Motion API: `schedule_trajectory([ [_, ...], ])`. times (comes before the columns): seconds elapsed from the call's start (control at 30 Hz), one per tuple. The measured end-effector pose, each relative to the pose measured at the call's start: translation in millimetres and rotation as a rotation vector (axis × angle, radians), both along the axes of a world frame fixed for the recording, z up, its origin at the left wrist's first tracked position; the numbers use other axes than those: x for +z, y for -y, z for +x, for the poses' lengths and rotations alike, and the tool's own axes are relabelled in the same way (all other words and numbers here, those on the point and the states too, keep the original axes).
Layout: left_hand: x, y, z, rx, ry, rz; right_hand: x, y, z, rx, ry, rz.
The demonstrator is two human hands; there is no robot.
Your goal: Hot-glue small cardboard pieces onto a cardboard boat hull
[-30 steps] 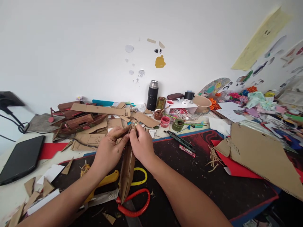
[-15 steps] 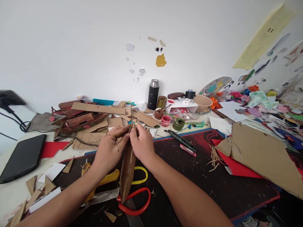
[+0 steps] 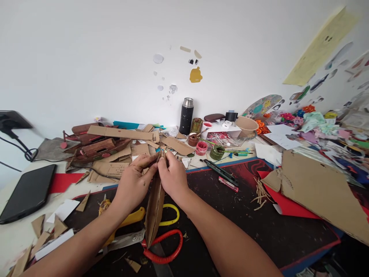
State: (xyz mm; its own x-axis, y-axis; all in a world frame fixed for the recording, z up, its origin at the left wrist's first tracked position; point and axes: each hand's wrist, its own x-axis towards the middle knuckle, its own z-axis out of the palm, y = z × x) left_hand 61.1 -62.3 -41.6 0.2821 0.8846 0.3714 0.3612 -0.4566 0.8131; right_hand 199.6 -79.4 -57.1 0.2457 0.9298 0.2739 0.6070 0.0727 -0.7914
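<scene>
A narrow folded cardboard piece shaped like a boat hull (image 3: 154,215) points toward me, its near tip over the scissors. My left hand (image 3: 136,179) pinches its far end from the left, with fingers and thumb closed. From the right, my right hand (image 3: 173,173) presses the same far end between thumb and fingers. The hands almost touch, and they hide much of that end. Below the cardboard lie scissors with red handles (image 3: 179,246), a yellow handle loop (image 3: 172,215) and a yellow-handled tool (image 3: 131,217), partly covered by the hull and my left forearm.
Painted model boats (image 3: 100,148) and cardboard scraps (image 3: 121,132) crowd the back left. Paint jars (image 3: 216,152) and a black flask (image 3: 186,117) stand behind. A utility knife (image 3: 220,172) lies right on the dark mat (image 3: 230,227); a large cardboard sheet (image 3: 319,188) is farther right. A tablet (image 3: 27,192) rests left.
Both hands keep their hold on the far end of the cardboard hull. Only a very slight shift of the view shows.
</scene>
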Motion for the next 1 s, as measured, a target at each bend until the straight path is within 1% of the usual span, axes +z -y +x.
schedule_trajectory([
  [0.2, -0.4, 0.2, -0.8, -0.005, 0.013, -0.028, 0.4, -0.3, -0.3, 0.012, -0.025, -0.002],
  [0.4, 0.6, 0.6, -0.2, -0.01, 0.014, -0.018, 0.2, -0.2, -0.1, 0.019, -0.052, -0.001],
  [0.67, 1.0, 0.9, -0.6, -0.008, 0.003, -0.029, 0.5, -0.7, -0.5, 0.015, -0.026, -0.001],
  [1.0, -2.8, 0.4, 0.0, -0.008, 0.023, -0.04, 0.7, -0.2, -0.7, 0.02, -0.031, -0.018],
])
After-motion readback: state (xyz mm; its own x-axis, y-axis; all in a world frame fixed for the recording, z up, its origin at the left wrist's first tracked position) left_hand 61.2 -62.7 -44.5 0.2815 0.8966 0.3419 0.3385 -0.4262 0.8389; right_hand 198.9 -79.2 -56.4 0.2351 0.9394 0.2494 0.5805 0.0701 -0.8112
